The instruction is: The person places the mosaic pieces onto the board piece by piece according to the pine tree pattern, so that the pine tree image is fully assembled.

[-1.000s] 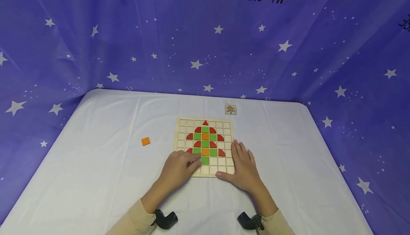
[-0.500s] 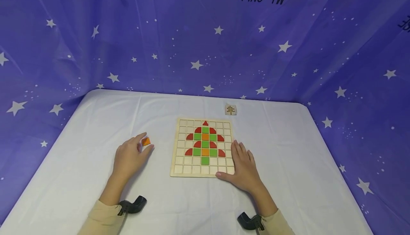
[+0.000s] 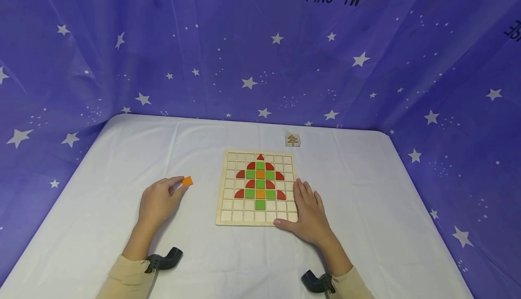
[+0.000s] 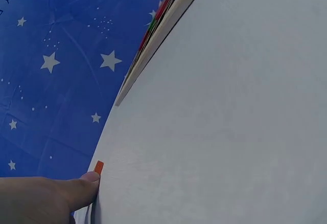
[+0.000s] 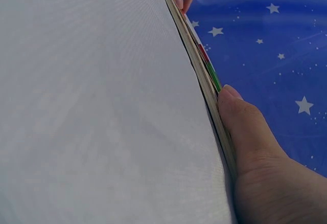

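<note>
Left of the board, my left hand [image 3: 159, 202] pinches an orange square tile [image 3: 187, 181] between thumb and fingertips; the left wrist view shows the tile's edge [image 4: 99, 167] past the thumb. A square wooden grid board [image 3: 220, 212] lies mid-table. On it, red, green and orange pieces form a tree, with a red triangle [image 3: 260, 157] on top and a green square [image 3: 260, 205] at the bottom. My right hand [image 3: 308, 213] rests along the board's right edge, fingers straight, its thumb on the near edge. In the right wrist view that thumb [image 5: 248, 124] touches the board's side.
A small card with a brown tree picture [image 3: 292, 140] lies behind the board. White cloth covers the table [image 3: 366, 190]. A purple curtain with stars [image 3: 228, 41] hangs around the back and sides. Both wrists carry black curved mounts [image 3: 164, 260].
My left hand has moved left from the board to the orange tile, and its fingers have closed on it. The tile has shifted slightly right. My right hand has stayed in place.
</note>
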The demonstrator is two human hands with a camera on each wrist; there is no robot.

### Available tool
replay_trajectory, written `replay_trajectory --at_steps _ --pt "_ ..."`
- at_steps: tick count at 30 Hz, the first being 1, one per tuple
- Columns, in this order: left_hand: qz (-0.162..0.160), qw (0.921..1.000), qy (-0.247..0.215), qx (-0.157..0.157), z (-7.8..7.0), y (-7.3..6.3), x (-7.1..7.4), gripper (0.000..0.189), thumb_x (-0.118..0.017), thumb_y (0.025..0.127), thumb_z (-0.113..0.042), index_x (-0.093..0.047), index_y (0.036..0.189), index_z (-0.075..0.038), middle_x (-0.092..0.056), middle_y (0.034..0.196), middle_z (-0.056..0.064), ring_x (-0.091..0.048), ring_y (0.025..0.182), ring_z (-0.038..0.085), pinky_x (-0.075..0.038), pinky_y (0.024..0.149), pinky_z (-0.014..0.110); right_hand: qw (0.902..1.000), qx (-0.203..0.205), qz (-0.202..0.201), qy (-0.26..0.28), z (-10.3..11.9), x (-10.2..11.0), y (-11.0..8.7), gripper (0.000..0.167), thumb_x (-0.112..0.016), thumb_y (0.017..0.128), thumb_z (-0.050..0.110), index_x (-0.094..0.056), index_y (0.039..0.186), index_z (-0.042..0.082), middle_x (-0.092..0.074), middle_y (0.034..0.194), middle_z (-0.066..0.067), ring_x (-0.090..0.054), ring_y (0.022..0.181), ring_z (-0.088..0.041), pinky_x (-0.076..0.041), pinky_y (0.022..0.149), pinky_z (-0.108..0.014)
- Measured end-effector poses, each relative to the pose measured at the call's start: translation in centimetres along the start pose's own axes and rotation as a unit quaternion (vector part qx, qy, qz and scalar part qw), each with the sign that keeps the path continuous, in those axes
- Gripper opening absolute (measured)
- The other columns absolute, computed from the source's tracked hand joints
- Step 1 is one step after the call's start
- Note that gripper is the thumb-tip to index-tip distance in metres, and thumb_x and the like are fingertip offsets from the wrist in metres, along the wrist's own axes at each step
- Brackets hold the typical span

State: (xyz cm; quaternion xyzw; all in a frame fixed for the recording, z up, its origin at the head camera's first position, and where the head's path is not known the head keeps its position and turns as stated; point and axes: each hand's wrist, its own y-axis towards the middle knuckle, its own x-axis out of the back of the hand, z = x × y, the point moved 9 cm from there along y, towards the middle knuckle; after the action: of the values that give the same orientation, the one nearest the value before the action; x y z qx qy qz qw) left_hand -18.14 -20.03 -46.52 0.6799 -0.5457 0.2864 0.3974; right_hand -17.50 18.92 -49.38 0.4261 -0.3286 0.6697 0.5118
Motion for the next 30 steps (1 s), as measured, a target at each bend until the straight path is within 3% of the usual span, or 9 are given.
replay_trajectory --at_steps 5,8,13,20,24,30 --pt "0.014 0.9997 -0.019 -0.001 -0.8 -0.2 -0.7 0.032 -0.073 0.089 -0.030 -0.074 0.111 -0.007 -0.045 0.061 -0.001 -0.037 0.055 0.014 -0.029 0.056 0.029 1.0000 -0.001 0.000 0.001 -0.1 -0.1 0.0 0.128 -0.067 0.068 0.080 -0.014 0.159 0.007 -0.010 0.168 -0.010 -0.008 0.155 -0.032 -0.007 0.121 -0.058" --pt "0.033 0.9987 -0.037 -0.015 -2.2 -0.5 -1.5 0.032 -0.075 0.087 -0.032 -0.074 0.109 -0.009 -0.045 0.062 -0.003 -0.038 0.057 0.013 -0.031 0.056 0.028 1.0000 0.000 -0.002 0.000 -0.2 -0.1 0.0 0.128 -0.067 0.068 0.080 -0.014 0.159 0.007 -0.011 0.168 -0.010 -0.008 0.155 -0.032 -0.007 0.121 -0.058" --pt "0.044 0.9940 -0.071 -0.071 -6.3 -1.4 -2.7 0.029 -0.080 0.083 -0.033 -0.075 0.104 -0.014 -0.042 0.060 -0.009 -0.038 0.059 0.008 -0.036 0.062 0.027 1.0000 0.001 -0.006 -0.001 -0.4 -0.2 0.1 0.128 -0.068 0.068 0.080 -0.013 0.160 0.008 -0.012 0.168 -0.009 -0.008 0.155 -0.031 -0.007 0.121 -0.058" --pt "0.080 0.9793 -0.120 -0.142 -12.2 -3.1 -5.0 0.027 -0.083 0.079 -0.035 -0.076 0.098 -0.018 -0.036 0.058 -0.017 -0.037 0.059 0.001 -0.042 0.070 0.027 1.0000 0.000 -0.003 0.000 -0.3 -0.2 0.1 0.128 -0.067 0.068 0.081 -0.013 0.160 0.008 -0.011 0.168 -0.009 -0.007 0.156 -0.031 -0.007 0.121 -0.058" --pt "0.102 0.9747 -0.115 -0.163 -14.5 -4.0 -6.6 0.027 -0.084 0.078 -0.036 -0.077 0.097 -0.019 -0.043 0.060 -0.015 -0.040 0.065 0.000 -0.044 0.072 0.026 1.0000 0.000 -0.002 -0.004 -0.3 -0.2 0.2 0.128 -0.066 0.068 0.081 -0.013 0.160 0.008 -0.011 0.168 -0.009 -0.008 0.156 -0.031 -0.007 0.121 -0.057" --pt "0.123 0.9671 -0.103 -0.197 -16.5 -4.9 -8.2 0.024 -0.082 0.079 -0.037 -0.077 0.096 -0.021 -0.059 0.068 -0.014 -0.042 0.065 0.000 -0.043 0.069 0.024 0.9999 -0.002 0.002 -0.015 -0.6 -0.5 0.2 0.128 -0.064 0.069 0.083 -0.012 0.160 0.009 -0.010 0.168 -0.008 -0.007 0.156 -0.030 -0.007 0.121 -0.057"
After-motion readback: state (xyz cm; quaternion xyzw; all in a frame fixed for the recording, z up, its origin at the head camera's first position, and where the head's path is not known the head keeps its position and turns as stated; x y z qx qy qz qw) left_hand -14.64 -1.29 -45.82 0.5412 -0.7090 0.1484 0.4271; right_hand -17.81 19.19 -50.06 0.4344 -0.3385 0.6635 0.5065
